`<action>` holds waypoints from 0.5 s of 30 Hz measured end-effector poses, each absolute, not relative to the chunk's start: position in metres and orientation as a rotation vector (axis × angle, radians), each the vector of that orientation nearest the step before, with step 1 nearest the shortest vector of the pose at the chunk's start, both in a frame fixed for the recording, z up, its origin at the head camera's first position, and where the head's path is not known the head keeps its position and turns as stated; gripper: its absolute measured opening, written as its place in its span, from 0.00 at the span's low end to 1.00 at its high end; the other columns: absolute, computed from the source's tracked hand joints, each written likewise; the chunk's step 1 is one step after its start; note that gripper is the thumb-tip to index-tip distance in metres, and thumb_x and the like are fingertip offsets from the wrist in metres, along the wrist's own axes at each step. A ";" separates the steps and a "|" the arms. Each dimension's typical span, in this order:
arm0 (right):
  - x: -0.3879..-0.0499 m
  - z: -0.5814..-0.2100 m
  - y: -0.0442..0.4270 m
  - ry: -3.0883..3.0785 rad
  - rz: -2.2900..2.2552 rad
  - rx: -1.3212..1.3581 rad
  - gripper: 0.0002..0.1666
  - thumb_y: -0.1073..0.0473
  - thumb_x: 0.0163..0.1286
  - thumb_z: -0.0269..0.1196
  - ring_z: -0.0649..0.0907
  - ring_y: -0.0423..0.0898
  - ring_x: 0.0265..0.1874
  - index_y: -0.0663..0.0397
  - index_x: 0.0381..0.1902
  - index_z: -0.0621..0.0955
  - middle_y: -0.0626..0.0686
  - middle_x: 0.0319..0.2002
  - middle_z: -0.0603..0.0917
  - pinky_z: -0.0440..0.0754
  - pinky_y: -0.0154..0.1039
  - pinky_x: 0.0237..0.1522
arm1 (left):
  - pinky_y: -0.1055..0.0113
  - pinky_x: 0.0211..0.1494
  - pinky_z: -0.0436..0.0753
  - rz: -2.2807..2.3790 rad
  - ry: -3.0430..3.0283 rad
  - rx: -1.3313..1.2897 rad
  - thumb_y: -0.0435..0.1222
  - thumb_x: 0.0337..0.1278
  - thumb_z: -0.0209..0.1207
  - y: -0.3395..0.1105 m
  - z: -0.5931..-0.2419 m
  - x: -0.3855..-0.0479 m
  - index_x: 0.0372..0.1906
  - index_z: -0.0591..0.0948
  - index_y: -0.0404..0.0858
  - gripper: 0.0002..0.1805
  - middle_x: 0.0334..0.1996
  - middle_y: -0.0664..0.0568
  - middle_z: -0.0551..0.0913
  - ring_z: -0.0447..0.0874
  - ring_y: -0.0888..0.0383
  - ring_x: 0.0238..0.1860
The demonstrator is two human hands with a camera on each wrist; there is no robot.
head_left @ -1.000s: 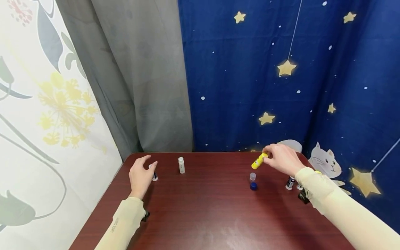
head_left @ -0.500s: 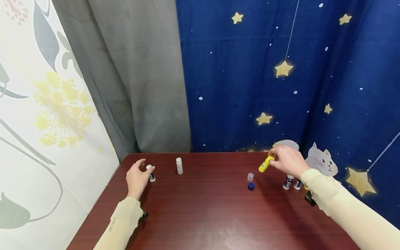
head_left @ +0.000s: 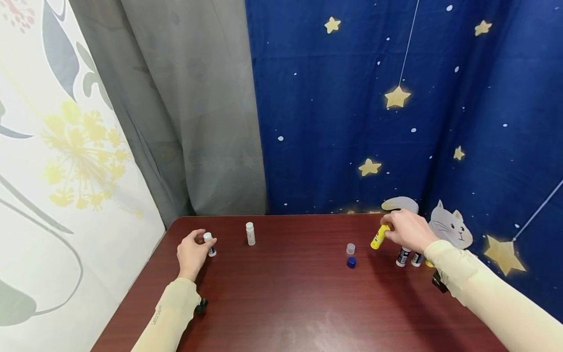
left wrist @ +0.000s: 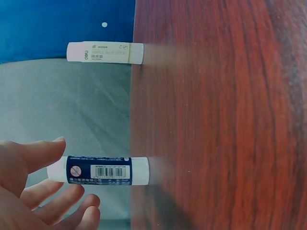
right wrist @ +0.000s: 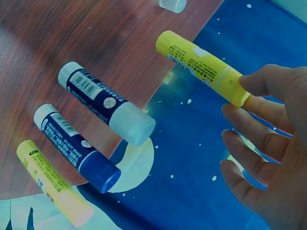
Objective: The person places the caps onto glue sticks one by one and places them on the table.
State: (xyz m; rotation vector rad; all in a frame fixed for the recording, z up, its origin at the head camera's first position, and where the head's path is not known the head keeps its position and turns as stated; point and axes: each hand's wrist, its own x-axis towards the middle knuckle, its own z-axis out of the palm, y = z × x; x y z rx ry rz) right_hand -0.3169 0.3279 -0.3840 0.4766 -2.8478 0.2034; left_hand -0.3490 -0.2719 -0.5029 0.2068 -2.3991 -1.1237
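My right hand (head_left: pixel 411 230) pinches a yellow glue stick (head_left: pixel 379 237) at its upper end between thumb and fingers. In the right wrist view that yellow stick (right wrist: pixel 199 67) is tilted and held apart from a row of standing glue sticks. At the table's left, my left hand (head_left: pixel 193 254) is around the top of an upright navy-and-white glue stick (head_left: pixel 211 248). In the left wrist view, thumb and fingers lie on either side of its white cap, the thumb tip seemingly just off it; the navy label (left wrist: pixel 99 171) faces the camera.
A white glue stick (head_left: pixel 250 233) stands toward the back left. A clear cap (head_left: pixel 350 249) and a blue cap (head_left: pixel 351 263) lie right of centre. In the right wrist view stand a navy stick with clear cap (right wrist: pixel 103 100), one with blue cap (right wrist: pixel 74 146) and another yellow stick (right wrist: pixel 50 179).
My right hand has carried the yellow glue stick rightward and lower, turning it more upright. My left hand's thumb and fingers have come closer around the navy stick's cap. The view has shifted slightly.
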 end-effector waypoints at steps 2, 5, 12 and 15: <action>-0.317 -0.386 0.330 -2.851 0.197 0.471 0.12 0.58 0.58 0.73 0.77 0.45 0.29 0.51 0.41 0.88 0.46 0.32 0.84 0.79 0.44 0.30 | 0.44 0.53 0.71 -1.132 -2.400 0.217 0.43 0.56 0.72 -0.272 -0.504 -0.350 0.57 0.82 0.36 0.25 0.45 0.39 0.85 0.79 0.43 0.47; -0.317 -0.387 0.333 -2.852 0.178 0.471 0.12 0.59 0.57 0.72 0.77 0.45 0.29 0.50 0.40 0.88 0.46 0.31 0.83 0.78 0.45 0.29 | 0.45 0.55 0.71 -1.151 -2.403 0.229 0.42 0.55 0.73 -0.272 -0.505 -0.351 0.55 0.83 0.37 0.24 0.45 0.40 0.86 0.79 0.43 0.48; -0.316 -0.389 0.337 -2.874 0.162 0.489 0.10 0.59 0.57 0.73 0.77 0.45 0.28 0.50 0.39 0.88 0.47 0.31 0.84 0.78 0.44 0.27 | 0.45 0.57 0.70 -1.193 -2.437 0.260 0.40 0.53 0.74 -0.271 -0.509 -0.351 0.54 0.83 0.36 0.24 0.46 0.40 0.87 0.78 0.42 0.50; -0.315 -0.390 0.338 -2.874 0.152 0.499 0.10 0.59 0.57 0.73 0.78 0.45 0.28 0.50 0.39 0.88 0.47 0.32 0.85 0.78 0.44 0.27 | 0.45 0.56 0.71 -1.195 -2.431 0.268 0.40 0.54 0.73 -0.271 -0.510 -0.353 0.52 0.84 0.36 0.22 0.44 0.40 0.87 0.78 0.42 0.49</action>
